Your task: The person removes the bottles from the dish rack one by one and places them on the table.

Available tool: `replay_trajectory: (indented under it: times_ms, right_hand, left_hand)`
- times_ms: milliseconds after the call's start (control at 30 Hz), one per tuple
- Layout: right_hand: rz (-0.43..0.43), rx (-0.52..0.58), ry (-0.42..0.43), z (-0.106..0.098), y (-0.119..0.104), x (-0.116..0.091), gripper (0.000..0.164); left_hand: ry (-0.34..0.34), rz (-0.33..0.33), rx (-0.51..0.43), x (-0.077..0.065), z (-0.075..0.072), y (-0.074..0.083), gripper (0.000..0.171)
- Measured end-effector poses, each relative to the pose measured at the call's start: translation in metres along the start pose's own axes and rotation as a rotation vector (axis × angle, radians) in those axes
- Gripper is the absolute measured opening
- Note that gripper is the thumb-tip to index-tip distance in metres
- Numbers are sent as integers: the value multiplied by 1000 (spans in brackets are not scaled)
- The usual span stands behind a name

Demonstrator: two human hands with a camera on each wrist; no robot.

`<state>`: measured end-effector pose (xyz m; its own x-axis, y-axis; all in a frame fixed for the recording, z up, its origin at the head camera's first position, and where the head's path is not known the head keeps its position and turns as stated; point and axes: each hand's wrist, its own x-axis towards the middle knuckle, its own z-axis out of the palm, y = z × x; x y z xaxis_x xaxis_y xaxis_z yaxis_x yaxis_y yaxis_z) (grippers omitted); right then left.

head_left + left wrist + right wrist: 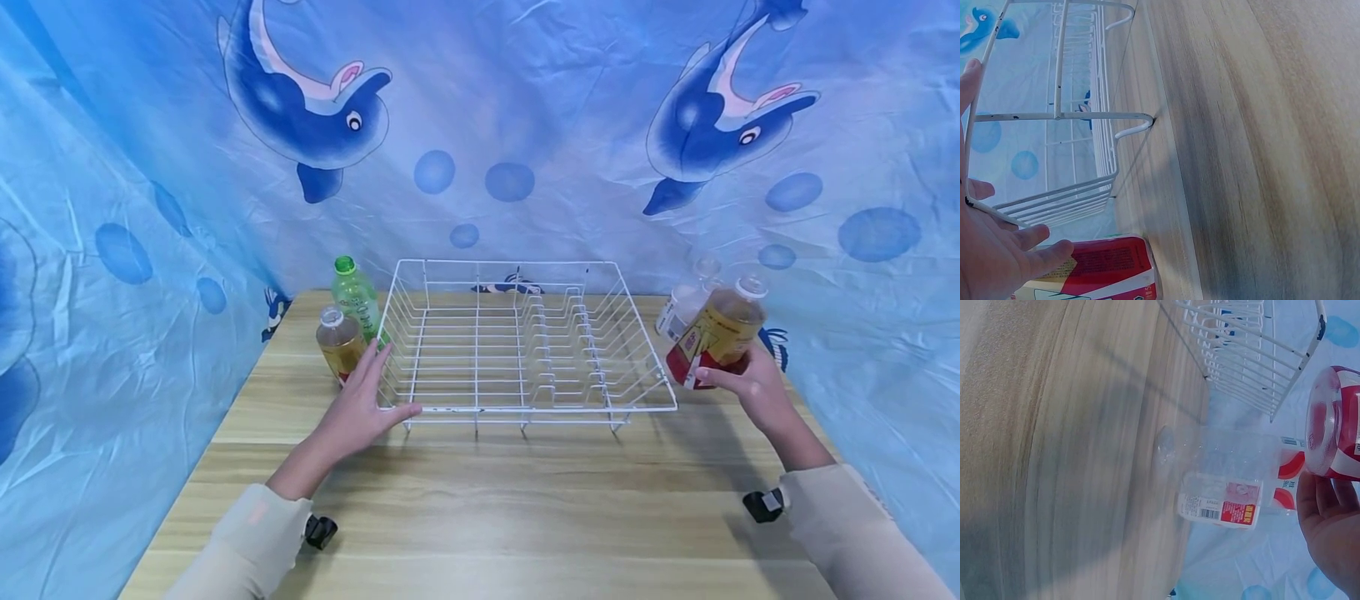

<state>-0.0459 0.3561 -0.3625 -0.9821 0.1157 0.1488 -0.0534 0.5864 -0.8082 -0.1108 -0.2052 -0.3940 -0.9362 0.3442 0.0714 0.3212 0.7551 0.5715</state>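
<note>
A white wire dish rack (pixel 476 412) stands on the wooden table. My left hand (pixel 367 417) holds its near left corner, thumb along the front rim and fingers spread down the left side. Right by those fingers stands a bottle with a gold and red label (pixel 341 343), its lower part close to them in the left wrist view. Beyond it is a green plastic bottle (pixel 356 297). To the right of the rack, my right hand (pixel 753 387) grips a similar gold and red labelled bottle (pixel 716 329), tilted and raised, its base showing in the right wrist view.
Behind the held bottle stand clear plastic bottles, one with a white label (pixel 1219 503). The rack's right half has upright wire dividers (pixel 562 346). A blue dolphin-print curtain (pixel 487 100) hangs behind and beside the wooden table (pixel 480 508).
</note>
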Motion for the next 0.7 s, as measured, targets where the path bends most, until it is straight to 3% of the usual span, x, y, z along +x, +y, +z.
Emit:
replay_trajectory:
  times_ms: [267, 700]
  right_hand:
    - [-28, 23, 20, 2, 8, -1, 72]
    - [40, -18, 0, 2, 21, -2, 76]
  left_hand:
    - [-4, 0, 6, 1, 0, 0, 113]
    - [-13, -7, 10, 2, -1, 3, 115]
